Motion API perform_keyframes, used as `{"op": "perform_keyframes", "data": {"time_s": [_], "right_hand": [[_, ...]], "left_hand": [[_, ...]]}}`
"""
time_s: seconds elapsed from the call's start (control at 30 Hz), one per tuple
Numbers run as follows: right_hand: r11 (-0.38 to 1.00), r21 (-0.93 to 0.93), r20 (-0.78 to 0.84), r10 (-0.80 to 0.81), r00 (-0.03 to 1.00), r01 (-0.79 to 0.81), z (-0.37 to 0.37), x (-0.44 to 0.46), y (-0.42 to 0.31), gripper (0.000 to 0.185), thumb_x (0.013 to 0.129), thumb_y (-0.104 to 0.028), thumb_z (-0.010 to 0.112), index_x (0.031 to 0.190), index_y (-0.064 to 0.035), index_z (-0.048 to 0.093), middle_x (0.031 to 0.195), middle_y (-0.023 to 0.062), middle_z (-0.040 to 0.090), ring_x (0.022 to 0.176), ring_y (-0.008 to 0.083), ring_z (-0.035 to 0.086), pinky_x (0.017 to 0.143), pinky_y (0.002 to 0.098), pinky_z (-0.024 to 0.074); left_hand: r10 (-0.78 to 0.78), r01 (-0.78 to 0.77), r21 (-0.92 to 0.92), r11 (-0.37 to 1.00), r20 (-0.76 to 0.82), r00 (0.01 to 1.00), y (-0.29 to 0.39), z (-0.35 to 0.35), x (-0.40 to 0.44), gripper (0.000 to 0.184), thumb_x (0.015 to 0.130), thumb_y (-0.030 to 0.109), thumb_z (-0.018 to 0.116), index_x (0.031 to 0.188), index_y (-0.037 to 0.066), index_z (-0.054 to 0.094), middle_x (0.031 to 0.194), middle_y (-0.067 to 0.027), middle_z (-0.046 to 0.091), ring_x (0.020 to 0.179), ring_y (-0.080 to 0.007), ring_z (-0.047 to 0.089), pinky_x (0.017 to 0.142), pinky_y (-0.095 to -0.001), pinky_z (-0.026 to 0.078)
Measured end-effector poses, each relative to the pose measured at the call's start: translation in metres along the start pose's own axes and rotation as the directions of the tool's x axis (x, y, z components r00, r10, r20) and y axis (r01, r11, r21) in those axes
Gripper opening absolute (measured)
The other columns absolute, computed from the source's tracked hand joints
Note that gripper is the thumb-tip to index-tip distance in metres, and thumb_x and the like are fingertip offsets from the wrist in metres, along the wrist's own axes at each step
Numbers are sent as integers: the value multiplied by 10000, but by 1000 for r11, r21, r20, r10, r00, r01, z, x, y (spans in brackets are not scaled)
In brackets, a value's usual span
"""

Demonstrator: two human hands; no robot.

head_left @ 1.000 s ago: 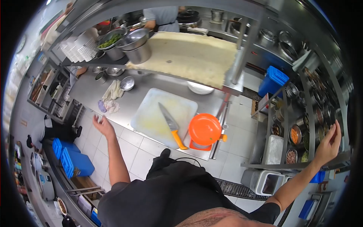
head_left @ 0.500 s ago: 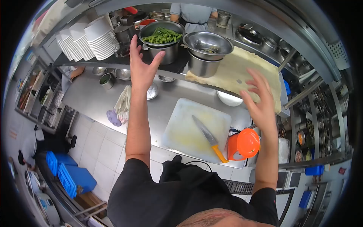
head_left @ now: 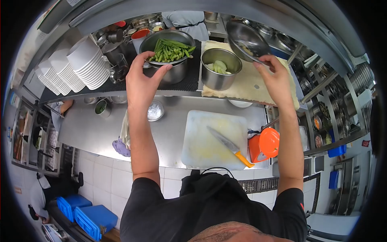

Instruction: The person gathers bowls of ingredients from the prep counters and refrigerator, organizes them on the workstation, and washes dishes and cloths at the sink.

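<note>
My left hand (head_left: 145, 78) is at the near left rim of a steel bowl of cut green vegetables (head_left: 169, 50), thumb and fingers against the rim. That bowl rests on a steel pot (head_left: 173, 74) on the raised shelf. My right hand (head_left: 276, 76) grips the near edge of another steel bowl (head_left: 248, 40), which is tilted and lifted to the right. Left of that bowl stands an uncovered steel pot (head_left: 219, 80) with pale green pieces inside. Below, a knife with a yellow handle (head_left: 244, 159) lies on a white cutting board (head_left: 215, 141).
Stacked white bowls (head_left: 86, 60) stand on the shelf's left. An orange scale (head_left: 260, 149) is right of the board. A cloth (head_left: 125, 137) and small steel bowl (head_left: 155, 111) lie on the counter. One person (head_left: 187, 24) is beyond the shelf, another (head_left: 38, 193) at lower left.
My left hand has reached the rim of the green vegetable bowl. My right hand has taken the other bowl off its pot and tilted it rightward. The view has shifted toward the shelf.
</note>
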State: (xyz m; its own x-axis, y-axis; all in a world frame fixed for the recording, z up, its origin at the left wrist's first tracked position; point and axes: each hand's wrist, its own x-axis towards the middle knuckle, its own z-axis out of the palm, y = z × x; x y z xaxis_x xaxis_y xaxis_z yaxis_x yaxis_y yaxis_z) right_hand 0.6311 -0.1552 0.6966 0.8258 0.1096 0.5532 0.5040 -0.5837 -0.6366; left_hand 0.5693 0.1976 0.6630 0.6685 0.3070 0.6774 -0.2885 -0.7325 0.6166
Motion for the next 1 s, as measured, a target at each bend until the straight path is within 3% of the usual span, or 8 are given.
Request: {"op": "perform_keyframes", "data": {"time_s": [0.17,0.27,0.37,0.47,0.6,0.7,0.9,1.0], "right_hand": [[970,-193,-57,141,988,-149,-19,-13,50,383,879,-304,758,1105,-4,685,1091,155,721,1097,275,652,954,369,490],[964,-215,-26,154,988,-156,-18,-25,73,404,876,-276,765,1165,-6,680,1101,168,722,1137,295,648,979,376,484],[979,-123,-20,162,987,-164,-14,-35,79,473,877,-227,759,1289,-30,634,1229,197,676,1213,335,614,1020,397,468],[915,-402,-77,-31,997,-3,-21,-47,62,569,874,-176,749,1396,-53,561,1371,217,588,1273,374,567,1056,416,449],[878,-471,-79,-143,987,89,-27,-55,22,555,878,-131,730,1396,-51,548,1399,209,556,1261,385,565,1053,433,451],[938,-314,46,-138,989,145,-22,-53,-8,547,873,-103,732,1388,-60,555,1393,202,557,1235,378,580,1030,425,467],[997,-43,159,-58,986,66,13,-47,-35,514,861,-102,749,1350,-87,592,1399,179,552,1200,367,595,966,418,505],[942,-177,94,-274,957,287,29,-43,-42,487,851,-138,764,1317,-105,627,1408,157,549,1203,356,588,971,437,498]], "left_hand": [[56,-56,31,998,-9,998,-3,-1,2,504,787,245,884,1188,53,647,1073,-81,712,961,-179,660,873,-320,526],[51,-51,33,998,-4,999,-4,1,4,486,782,188,885,1172,29,642,1065,-76,712,943,-154,667,851,-297,528],[15,-15,-7,1000,0,1000,-12,4,7,450,791,103,867,1165,14,634,1057,-69,711,931,-131,668,831,-270,529],[34,-36,-73,997,-33,999,-16,9,11,420,805,35,842,1166,11,629,1046,-60,709,947,-121,666,827,-254,530],[10,-18,-123,992,-68,998,-11,6,20,408,818,13,829,1169,5,622,1025,-61,705,970,-116,661,837,-249,528],[19,-30,-136,990,-80,997,-4,-1,29,405,823,12,827,1169,-5,616,1017,-69,703,970,-109,655,842,-244,523],[7,-20,-164,986,-80,997,-7,-1,28,411,800,35,842,1148,-2,629,1057,-81,694,961,-133,662,862,-269,534],[-38,9,-243,970,-119,992,-10,-2,27,431,738,75,883,1107,22,668,1131,-99,679,958,-189,683,891,-323,557]]}}
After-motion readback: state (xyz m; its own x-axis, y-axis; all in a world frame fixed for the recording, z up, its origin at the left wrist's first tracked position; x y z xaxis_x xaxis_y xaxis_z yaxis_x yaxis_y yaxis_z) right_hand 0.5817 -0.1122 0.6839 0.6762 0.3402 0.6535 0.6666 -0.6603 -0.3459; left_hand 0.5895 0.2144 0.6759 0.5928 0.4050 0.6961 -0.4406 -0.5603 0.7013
